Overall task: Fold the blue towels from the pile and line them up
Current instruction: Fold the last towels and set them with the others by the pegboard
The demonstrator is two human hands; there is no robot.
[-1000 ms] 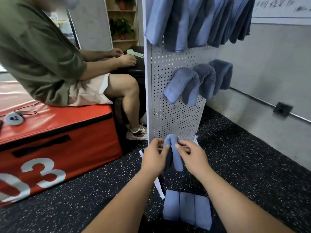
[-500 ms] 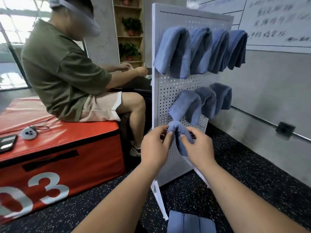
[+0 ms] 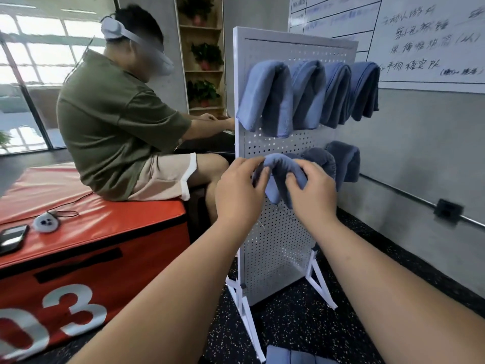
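Observation:
A folded blue towel (image 3: 278, 177) arches between my two hands in front of the white pegboard rack (image 3: 278, 248), at the left end of its lower row. My left hand (image 3: 240, 191) pinches the towel's left side and my right hand (image 3: 313, 191) grips its right side. Behind my hands, two darker blue towels (image 3: 343, 160) hang on the lower row. Several blue towels (image 3: 270, 98) hang side by side along the upper row. More folded blue towels (image 3: 291, 357) lie on the floor at the rack's foot, cut off by the frame's bottom edge.
A person in a green shirt (image 3: 115, 127) sits on a red padded box (image 3: 86, 248) to the left, close to the rack. A phone (image 3: 11, 237) and a small grey device (image 3: 46, 223) lie on the box. A grey wall with a whiteboard (image 3: 430, 40) stands right.
Both hands have lifted the towel from low near the floor up to the lower row of the rack. The view has risen with them.

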